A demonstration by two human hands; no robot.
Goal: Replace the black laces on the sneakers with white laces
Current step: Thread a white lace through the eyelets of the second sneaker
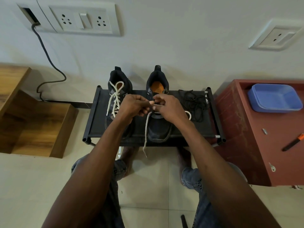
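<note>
Both forearms reach forward from the bottom of the view, over denim-clad knees (191, 176) and the tiled floor (148, 191), to a low black rack (92, 116) that serves as the desk. On it stand two dark sneakers, heels toward the wall. The left sneaker (120, 79) is already threaded with a white lace (115, 97), tied in a bow with its loops lying over the tongue. The right sneaker (158, 127) shows its orange insole and is only partly laced: a second white lace (146, 129) runs from the lower eyelets, over the toe cap and hangs off the front edge of the rack toward the floor.

The left hand (133, 106) hovers over the gap between the shoes, its fingers (144, 102) curled and pinching the tip of that white lace. The right hand (169, 107) lies over the right sneaker's eyelets, its fingers (158, 100) bent and gripping the lace there; a loop of white shows just past its wrist.

A loose tangle of black laces (195, 104) lies on the rack's right end, apart from the shoes.

To the right, a reddish cabinet (246, 129) carries a blue plastic tub (274, 97), whose inside looks bare, and an orange-and-black tool (292, 142) nearer the camera. To the left sits an open wooden box (41, 125).
</note>
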